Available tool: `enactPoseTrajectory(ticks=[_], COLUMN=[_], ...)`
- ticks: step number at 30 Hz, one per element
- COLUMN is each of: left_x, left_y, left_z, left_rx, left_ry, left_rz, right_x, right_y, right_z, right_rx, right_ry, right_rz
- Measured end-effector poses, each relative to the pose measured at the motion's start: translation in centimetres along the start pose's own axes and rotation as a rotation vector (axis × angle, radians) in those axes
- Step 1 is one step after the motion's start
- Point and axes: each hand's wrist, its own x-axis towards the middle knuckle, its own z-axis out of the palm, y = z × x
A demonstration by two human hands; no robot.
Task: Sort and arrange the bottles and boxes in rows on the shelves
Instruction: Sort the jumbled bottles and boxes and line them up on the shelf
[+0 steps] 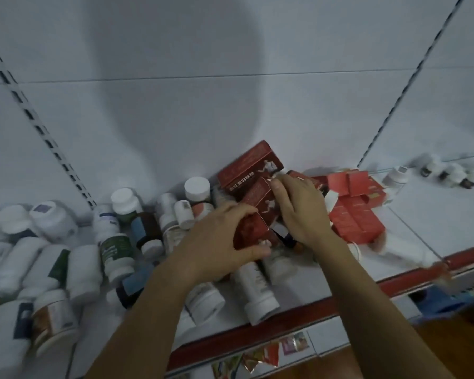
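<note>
**Desk:** What crowds the shelf [422, 214] around the person's hands?

**Caption writer:** White plastic bottles [84, 266] lie tumbled across its left side, a few standing with round screw caps up. More lie under the forearms, blocking the front edge. A dark bottle [148, 228] with a blue label sits among them. To the right, a heap of bright red boxes [359, 212] rests just beside the right wrist, one with its flap open.

**Desk:** And the hands themselves?

**Caption writer:** The left hand [219, 236] grips a dark red box [253, 233], fingers curled over its top and thumb beneath. The right hand [301, 212] pinches the upper corner of a second dark red box [260, 198], which touches the first. A larger one [249, 165] leans tilted behind them, near the back panel [230, 110].

**Desk:** Surfaces?

**Caption writer:** The boxes are smooth printed card with white lettering. The panel and shelf are plain white, the shelf lip a red strip [285, 310], and slotted posts [39, 127] run up both sides. A row of small bottles [454, 170] stands far right, blurred. Crinkled packets [260, 356] lie on the level below.
</note>
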Motion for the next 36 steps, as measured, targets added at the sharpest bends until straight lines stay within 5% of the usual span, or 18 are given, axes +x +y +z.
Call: enactPoseTrajectory(ticks=[4, 10, 15, 19, 25, 36], left_x=[0.5, -0.1, -0.5, -1.6, -6.3, -26.7], left_y=[-0.5, -0.6, -0.8, -1.1, -4.2, -11.1], left_z=[1.3, -0.7, -2.9, -4.6, -9.5, -21.4], left_rx=[-0.024, -0.288, -0.479, -0.619, -0.332, -0.151], left_ry=[0.073, 0.190, 0.417, 0.666, 1.013, 1.646], left_rz=[-0.076, -0.173, -0.232, -0.252, -0.334, -0.649], right_x=[0.0, 0.3, 0.6, 0.9, 2.8, 1.4], right_y=[0.4, 1.4, 1.5, 0.0, -5.6, -25.1], right_z=[0.2, 0.2, -0.3, -1.3, -1.7, 7.5], right_rx=[0.101, 0.022, 0.078, 0.356, 0.632, 0.995], right_ry=[0.059, -0.177, -0.216, -0.124, 0.001, -0.230], right_rz=[-0.016, -0.090, -0.076, -0.051, 0.015, 0.008])
